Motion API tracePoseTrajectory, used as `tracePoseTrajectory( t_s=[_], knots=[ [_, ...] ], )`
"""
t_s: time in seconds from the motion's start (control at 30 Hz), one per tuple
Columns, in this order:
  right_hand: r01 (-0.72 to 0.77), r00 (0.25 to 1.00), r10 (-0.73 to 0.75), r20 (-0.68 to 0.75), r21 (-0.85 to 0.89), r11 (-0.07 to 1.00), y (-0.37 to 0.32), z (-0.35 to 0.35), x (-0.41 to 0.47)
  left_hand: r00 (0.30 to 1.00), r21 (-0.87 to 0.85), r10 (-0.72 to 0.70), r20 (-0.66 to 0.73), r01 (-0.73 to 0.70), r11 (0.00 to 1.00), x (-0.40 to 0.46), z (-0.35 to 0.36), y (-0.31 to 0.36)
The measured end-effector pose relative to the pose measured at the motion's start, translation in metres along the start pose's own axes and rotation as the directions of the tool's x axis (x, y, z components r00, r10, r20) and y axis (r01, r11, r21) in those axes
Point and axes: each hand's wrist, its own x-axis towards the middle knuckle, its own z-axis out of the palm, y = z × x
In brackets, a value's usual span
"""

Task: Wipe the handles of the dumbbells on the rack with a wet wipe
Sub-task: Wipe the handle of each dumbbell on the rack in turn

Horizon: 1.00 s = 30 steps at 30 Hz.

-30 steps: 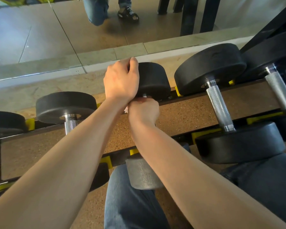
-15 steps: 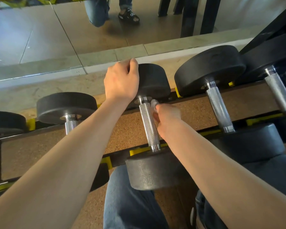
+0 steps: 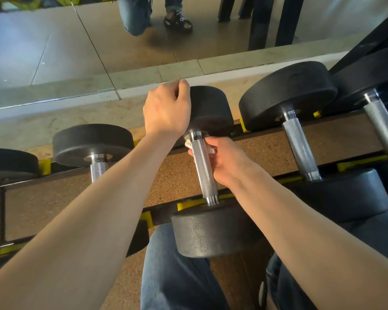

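Observation:
A black dumbbell [image 3: 213, 229] lies across the two rails of the rack [image 3: 278, 134], its knurled silver handle [image 3: 205, 171] running towards me. My left hand [image 3: 166, 110] grips the top edge of its far head [image 3: 208, 108]. My right hand [image 3: 227, 161] curls under the upper part of the handle from the right and presses a white wet wipe [image 3: 208, 150] against it. Bits of the wipe show on both sides of the handle.
More dumbbells sit on the rack: one to the left [image 3: 92, 144], a bigger one to the right [image 3: 300, 139], another at the far right [image 3: 379, 124]. A wall mirror [image 3: 99, 41] stands behind the rack. My jeans-clad knees [image 3: 175, 276] are below the near rail.
My right hand came off the top of the handle, moved to its right side, then slid back under it with the wipe. The handle is now uncovered. My left hand stayed on the far head.

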Motion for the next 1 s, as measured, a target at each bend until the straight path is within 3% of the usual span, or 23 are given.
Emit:
tracePoseTrajectory(
  t_s=[0.13, 0.23, 0.27, 0.3, 0.33, 0.37, 0.4, 0.43, 0.5, 0.6, 0.73, 0.8, 0.83, 0.87, 0.93, 1.0],
  knots=[
    [0.094, 0.981, -0.111, -0.16, -0.108, 0.99, 0.001, 0.0, -0.006, 1.0, 0.005, -0.003, -0.004, 0.003, 1.0, 0.0, 0.001, 0.0],
    [0.39, 0.907, -0.416, -0.06, -0.249, 0.887, -0.004, -0.01, -0.024, 1.0, 0.006, -0.001, -0.003, 0.001, 1.0, 0.0, 0.001, -0.001],
    [0.538, 0.823, -0.567, 0.036, -0.365, 0.759, -0.006, -0.013, -0.032, 1.0, 0.004, 0.003, -0.007, -0.003, 1.0, 0.0, 0.001, -0.001],
    [0.671, 0.689, -0.705, 0.167, -0.517, 0.532, -0.008, -0.016, -0.039, 1.0, 0.004, 0.005, -0.013, -0.005, 1.0, 0.001, 0.001, -0.001],
    [0.732, 0.53, -0.779, 0.335, -0.644, 0.221, -0.01, -0.017, -0.043, 1.0, 0.006, 0.003, -0.014, -0.003, 1.0, 0.002, 0.0, 0.0],
    [0.699, 0.41, -0.752, 0.516, -0.707, -0.104, -0.01, -0.017, -0.043, 1.0, 0.007, 0.004, -0.01, -0.003, 1.0, 0.002, -0.001, 0.001],
    [0.609, 0.363, -0.648, 0.67, -0.697, -0.379, -0.01, -0.016, -0.039, 1.0, 0.007, 0.007, -0.006, -0.007, 1.0, 0.002, -0.001, 0.001],
    [0.524, 0.363, -0.511, 0.779, -0.624, -0.58, -0.01, -0.013, -0.034, 1.0, 0.008, 0.012, -0.005, -0.011, 1.0, 0.001, -0.002, 0.002],
    [0.426, 0.388, -0.303, 0.871, -0.461, -0.779, -0.011, -0.007, -0.026, 1.0, 0.014, 0.004, -0.007, -0.004, 1.0, 0.001, -0.002, 0.002],
    [0.349, 0.387, -0.144, 0.911, -0.289, -0.891, -0.016, -0.002, -0.027, 1.0, 0.011, -0.01, -0.007, 0.01, 1.0, 0.0, -0.003, 0.002],
    [0.48, 0.457, 0.059, 0.887, -0.191, -0.856, -0.016, -0.002, -0.037, 1.0, 0.0, -0.004, 0.002, 0.004, 1.0, 0.0, -0.002, 0.001],
    [0.591, 0.515, 0.076, 0.853, -0.289, -0.753, -0.024, -0.005, -0.045, 1.0, 0.002, -0.001, -0.003, 0.001, 1.0, 0.001, -0.002, 0.0],
    [0.646, 0.574, -0.006, 0.819, -0.457, -0.612, -0.029, -0.007, -0.05, 1.0, 0.002, -0.002, -0.005, 0.002, 1.0, 0.002, -0.002, -0.001],
    [0.679, 0.641, -0.126, 0.757, -0.636, -0.366, -0.032, -0.01, -0.055, 1.0, 0.0, -0.004, -0.005, 0.004, 1.0, 0.003, -0.002, -0.001],
    [0.634, 0.719, -0.439, 0.538, -0.766, 0.101, -0.033, -0.021, -0.055, 1.0, -0.01, -0.003, -0.001, 0.003, 1.0, 0.003, -0.001, -0.003],
    [0.505, 0.742, -0.633, 0.22, -0.805, 0.312, -0.028, -0.029, -0.045, 1.0, -0.016, 0.007, 0.0, -0.007, 1.0, 0.002, 0.001, -0.003]
  ],
)
